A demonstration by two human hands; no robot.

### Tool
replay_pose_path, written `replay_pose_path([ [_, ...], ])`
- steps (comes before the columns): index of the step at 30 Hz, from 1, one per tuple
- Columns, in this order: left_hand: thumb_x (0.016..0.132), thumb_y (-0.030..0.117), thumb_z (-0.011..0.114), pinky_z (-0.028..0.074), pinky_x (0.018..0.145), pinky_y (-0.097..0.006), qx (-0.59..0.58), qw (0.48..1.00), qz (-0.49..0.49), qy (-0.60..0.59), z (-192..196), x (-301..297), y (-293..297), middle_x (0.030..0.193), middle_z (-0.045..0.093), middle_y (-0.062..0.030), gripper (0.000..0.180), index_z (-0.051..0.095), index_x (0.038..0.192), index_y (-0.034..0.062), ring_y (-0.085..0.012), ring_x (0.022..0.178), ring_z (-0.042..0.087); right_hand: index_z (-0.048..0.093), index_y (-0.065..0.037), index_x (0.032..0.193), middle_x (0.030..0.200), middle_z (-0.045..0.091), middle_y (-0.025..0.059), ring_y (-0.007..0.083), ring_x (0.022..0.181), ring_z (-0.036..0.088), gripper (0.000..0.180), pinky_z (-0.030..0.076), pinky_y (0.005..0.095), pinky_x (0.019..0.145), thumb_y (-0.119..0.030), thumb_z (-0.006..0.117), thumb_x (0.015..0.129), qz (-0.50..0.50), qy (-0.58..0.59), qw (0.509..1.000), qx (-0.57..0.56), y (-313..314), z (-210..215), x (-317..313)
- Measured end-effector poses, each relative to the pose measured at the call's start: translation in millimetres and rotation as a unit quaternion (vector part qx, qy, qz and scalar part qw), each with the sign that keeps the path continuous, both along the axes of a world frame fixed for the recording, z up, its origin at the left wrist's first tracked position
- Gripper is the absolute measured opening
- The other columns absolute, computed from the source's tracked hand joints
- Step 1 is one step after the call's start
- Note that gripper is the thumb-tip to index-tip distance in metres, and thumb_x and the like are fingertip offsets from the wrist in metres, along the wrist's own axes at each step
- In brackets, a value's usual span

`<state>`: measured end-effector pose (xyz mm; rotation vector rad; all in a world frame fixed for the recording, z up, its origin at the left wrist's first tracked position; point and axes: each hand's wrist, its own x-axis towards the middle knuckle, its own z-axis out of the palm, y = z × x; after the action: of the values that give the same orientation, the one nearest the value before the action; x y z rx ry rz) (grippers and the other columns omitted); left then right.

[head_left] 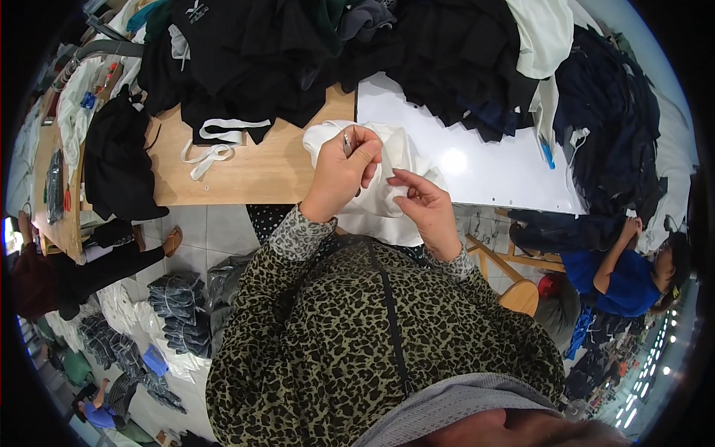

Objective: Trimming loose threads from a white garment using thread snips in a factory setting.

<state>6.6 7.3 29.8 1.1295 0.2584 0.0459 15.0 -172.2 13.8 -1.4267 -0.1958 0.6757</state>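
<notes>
A crumpled white cloth, apparently a garment, lies over the table's front edge and hangs down against my body. My left hand is closed above its left part, gripping a small metal tool that looks like thread snips. Most of that tool is hidden by the fingers. Just to the right and slightly nearer, my right hand has its thumb and fingers bent around a fold of the cloth. Any thread between the two hands is too fine to make out.
Piles of black garments and dark navy garments cover the table's far side. White tape lies on the wooden top. Blue-handled scissors rest at right. A wooden stool and a person in blue are nearby.
</notes>
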Motion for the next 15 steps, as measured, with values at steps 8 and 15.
replay_pose_path([
  [8,0.075,0.005,0.069,0.035,0.051,-0.016,0.152,0.968,-0.198,-0.010,1.7,-31.6,23.6,0.073,0.054,0.0038,0.025,0.061,0.099,0.0038,-0.0018,0.057,0.041,0.055,0.001,0.117,0.107,0.057,0.0037,0.0071,0.085,0.049,0.039,0.043,0.0187,0.079,0.007,0.061,0.079,-0.126,-0.017,0.989,0.076,-0.3,-0.5,5.9],
  [15,0.073,0.008,0.074,0.036,0.052,-0.019,0.260,0.956,-0.134,-0.009,-13.3,-32.4,-3.0,0.080,0.056,0.0014,0.043,0.054,0.111,0.0031,-0.0031,0.055,0.039,0.056,0.002,0.115,0.108,0.057,0.0044,0.0081,0.090,0.050,0.038,0.043,0.0194,0.081,0.008,0.061,0.078,-0.150,-0.013,0.983,0.110,4.6,0.4,0.1],
])
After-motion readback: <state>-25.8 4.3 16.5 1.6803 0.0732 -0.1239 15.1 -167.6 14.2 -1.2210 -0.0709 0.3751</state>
